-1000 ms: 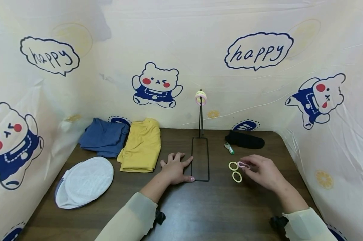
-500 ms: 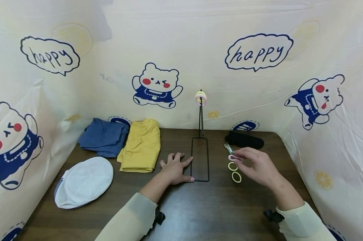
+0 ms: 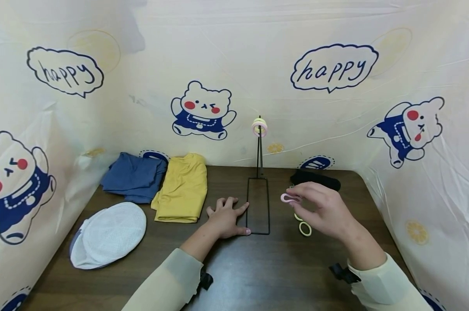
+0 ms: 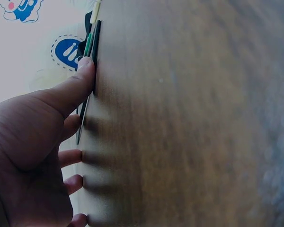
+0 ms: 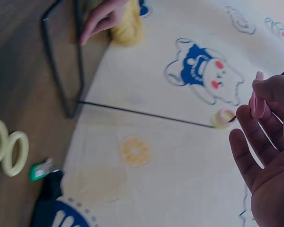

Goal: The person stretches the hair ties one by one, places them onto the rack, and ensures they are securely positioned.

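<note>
Pink ring (image 5: 258, 108) pinched, bent narrow, by right hand (image 3: 325, 211) above table (image 3: 234, 268), right of black wire stand (image 3: 259, 177), whose base is held down by widespread left hand (image 3: 227, 218), presumably for steadiness.

Head view brightly lit, wrist views dim and blurred
Soft glare is reflected by the wood-grain tabletop (image 3: 242, 268).

One stand (image 3: 259, 177), two tabletop rings (image 5: 8, 155)

Head view: R hand (image 3: 324, 211) blocks bits
Upper yellow ring (image 3: 298, 217) pt. hidden, green stick (image 5: 39, 170) mostly; near edge of table (image 3: 253, 276) cut off. L wrist view: table blurry.
</note>
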A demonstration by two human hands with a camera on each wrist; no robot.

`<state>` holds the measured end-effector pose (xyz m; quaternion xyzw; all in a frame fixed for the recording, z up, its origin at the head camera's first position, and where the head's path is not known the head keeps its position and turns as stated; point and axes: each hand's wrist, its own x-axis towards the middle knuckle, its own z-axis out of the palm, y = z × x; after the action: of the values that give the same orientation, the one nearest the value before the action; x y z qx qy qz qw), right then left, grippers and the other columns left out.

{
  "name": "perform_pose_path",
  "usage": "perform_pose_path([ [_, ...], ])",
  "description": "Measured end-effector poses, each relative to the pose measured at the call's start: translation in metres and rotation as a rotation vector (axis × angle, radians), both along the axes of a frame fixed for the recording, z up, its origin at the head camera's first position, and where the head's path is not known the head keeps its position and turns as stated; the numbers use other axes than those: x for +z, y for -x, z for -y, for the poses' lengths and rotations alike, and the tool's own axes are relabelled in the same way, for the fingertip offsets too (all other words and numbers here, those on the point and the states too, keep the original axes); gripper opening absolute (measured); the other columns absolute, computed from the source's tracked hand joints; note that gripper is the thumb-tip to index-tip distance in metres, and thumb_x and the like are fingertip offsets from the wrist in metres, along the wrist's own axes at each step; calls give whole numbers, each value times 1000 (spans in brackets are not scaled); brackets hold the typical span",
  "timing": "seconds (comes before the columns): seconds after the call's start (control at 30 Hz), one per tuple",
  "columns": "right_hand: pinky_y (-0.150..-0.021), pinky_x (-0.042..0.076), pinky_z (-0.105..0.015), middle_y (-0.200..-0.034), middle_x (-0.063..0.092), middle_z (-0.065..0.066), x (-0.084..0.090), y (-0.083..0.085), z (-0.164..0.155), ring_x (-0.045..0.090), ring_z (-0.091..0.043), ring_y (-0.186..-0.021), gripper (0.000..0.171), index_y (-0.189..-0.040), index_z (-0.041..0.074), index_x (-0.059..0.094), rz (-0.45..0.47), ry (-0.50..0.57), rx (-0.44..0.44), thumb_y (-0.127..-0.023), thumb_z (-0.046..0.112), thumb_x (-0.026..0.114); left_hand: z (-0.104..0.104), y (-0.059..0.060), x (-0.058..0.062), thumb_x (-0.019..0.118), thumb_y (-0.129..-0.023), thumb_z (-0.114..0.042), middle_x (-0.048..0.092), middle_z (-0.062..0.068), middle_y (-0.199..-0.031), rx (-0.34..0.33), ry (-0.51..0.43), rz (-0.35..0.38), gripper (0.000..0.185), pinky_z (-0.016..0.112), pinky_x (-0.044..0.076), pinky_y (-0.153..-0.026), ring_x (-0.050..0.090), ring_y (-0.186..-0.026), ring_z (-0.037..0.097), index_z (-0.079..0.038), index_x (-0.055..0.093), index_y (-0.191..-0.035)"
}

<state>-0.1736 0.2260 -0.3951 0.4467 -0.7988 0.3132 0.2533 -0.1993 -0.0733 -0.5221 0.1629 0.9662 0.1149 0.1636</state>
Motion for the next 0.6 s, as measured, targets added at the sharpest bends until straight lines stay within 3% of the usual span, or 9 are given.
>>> perform_pose_path([
  [0.13, -89, 51, -17, -109, 75, -1, 14, -2, 10, 70, -15, -94, 33, -116, 7, 77, -31, 27, 18, -83, 6, 78, -1, 2, -2, 70, -84, -72, 21, 6, -168, 4, -5, 8, 93, 79, 20, -104, 16, -149, 44, -42, 30, -163],
  [0.4, -85, 53, -19, -109, 75, -3, 41, -5, 28, 70, -16, -92, 25, -115, 5, 77, -76, 70, 56, -91, 14, 74, -1, 2, -3, 72, -85, -70, 21, 7, -168, 8, -15, 19, 93, 81, 18, -105, 15, -149, 45, -40, 31, -163],
  [0.6, -79, 55, -24, -106, 76, -6, 56, -4, 41, 70, -16, -87, 24, -113, 2, 77, -134, 99, 109, -90, 10, 76, -1, 1, -1, 71, -86, -70, 23, 7, -167, 5, -4, 7, 91, 79, 20, -105, 17, -148, 44, -39, 33, -163],
])
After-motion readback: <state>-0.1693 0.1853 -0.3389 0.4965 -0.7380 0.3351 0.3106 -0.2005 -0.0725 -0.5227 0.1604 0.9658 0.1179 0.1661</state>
